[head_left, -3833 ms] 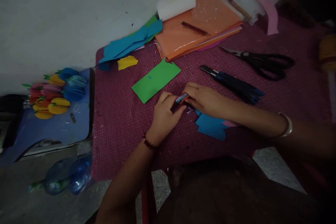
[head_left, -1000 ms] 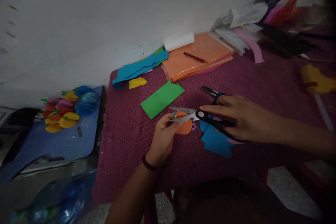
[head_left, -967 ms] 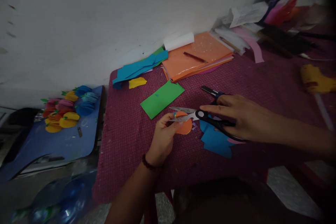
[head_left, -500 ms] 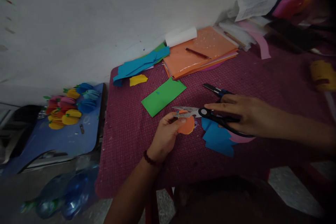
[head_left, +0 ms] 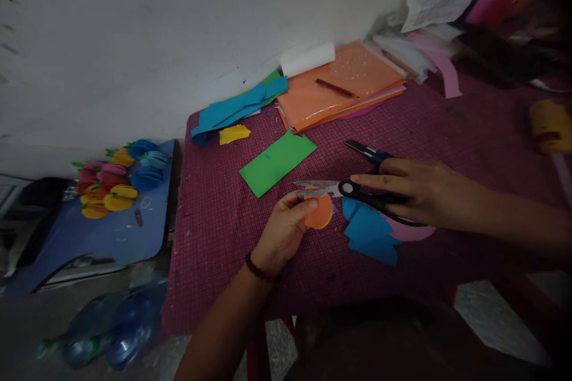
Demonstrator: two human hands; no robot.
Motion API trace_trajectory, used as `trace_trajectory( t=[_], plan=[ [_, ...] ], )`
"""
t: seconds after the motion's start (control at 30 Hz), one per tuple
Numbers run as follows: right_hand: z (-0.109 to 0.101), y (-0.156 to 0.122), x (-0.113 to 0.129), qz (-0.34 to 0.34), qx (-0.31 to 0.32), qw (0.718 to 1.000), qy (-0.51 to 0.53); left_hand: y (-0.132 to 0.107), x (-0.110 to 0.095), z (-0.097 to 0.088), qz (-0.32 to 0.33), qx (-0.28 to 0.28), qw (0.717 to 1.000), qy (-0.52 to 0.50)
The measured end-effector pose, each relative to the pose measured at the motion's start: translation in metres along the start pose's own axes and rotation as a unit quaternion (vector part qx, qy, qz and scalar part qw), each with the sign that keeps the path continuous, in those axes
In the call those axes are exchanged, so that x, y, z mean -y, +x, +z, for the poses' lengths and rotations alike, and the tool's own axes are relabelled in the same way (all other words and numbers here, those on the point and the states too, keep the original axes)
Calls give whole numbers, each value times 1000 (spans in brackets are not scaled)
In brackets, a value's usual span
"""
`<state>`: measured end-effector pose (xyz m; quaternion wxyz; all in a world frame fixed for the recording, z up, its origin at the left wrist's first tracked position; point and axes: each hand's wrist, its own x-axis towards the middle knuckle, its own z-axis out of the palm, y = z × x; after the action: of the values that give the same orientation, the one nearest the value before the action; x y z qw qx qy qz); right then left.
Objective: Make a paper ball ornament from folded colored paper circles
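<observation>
My left hand (head_left: 286,226) pinches a round orange foam or paper piece (head_left: 320,213) with a thin yellow edge between thumb and fingers. Black-handled scissors (head_left: 346,189) are gripped in my right hand (head_left: 415,190), the index finger lying along the pivot side. Their blades point left across the top of the orange piece, nearly closed. Under and beside the scissors lie blue scraps (head_left: 373,235) and a pink piece (head_left: 411,231). A green rectangle (head_left: 277,164) rests just beyond the blades. A utility knife (head_left: 364,150) lies behind my right hand, its handle partly covered.
Orange sheets (head_left: 339,89) with a pencil (head_left: 335,88) on top are stacked by the wall, next to blue strips (head_left: 241,106) and a yellow scrap (head_left: 235,134). At left, a blue board (head_left: 116,238) carries colourful paper fruit shapes (head_left: 120,196). Large bottles (head_left: 129,330) lie on the floor.
The scissor blades have come closer together over the top of the orange piece, and the handles have drawn closer. Both hands stay in nearly the same place.
</observation>
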<state>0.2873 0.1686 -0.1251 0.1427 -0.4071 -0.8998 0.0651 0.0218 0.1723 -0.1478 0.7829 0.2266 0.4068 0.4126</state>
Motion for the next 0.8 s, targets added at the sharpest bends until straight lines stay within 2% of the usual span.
trace_trajectory(
  t=[0.3,0.6,0.8],
  plan=[
    [7,-2,-4,6,-27,996,90,-1,0,0,6,15,1000,10],
    [0,-6,-4,18,13,989,144,-2,0,2,22,17,999,44],
    [-7,-8,-1,32,53,990,125,-3,1,2,18,22,997,71]
  ],
)
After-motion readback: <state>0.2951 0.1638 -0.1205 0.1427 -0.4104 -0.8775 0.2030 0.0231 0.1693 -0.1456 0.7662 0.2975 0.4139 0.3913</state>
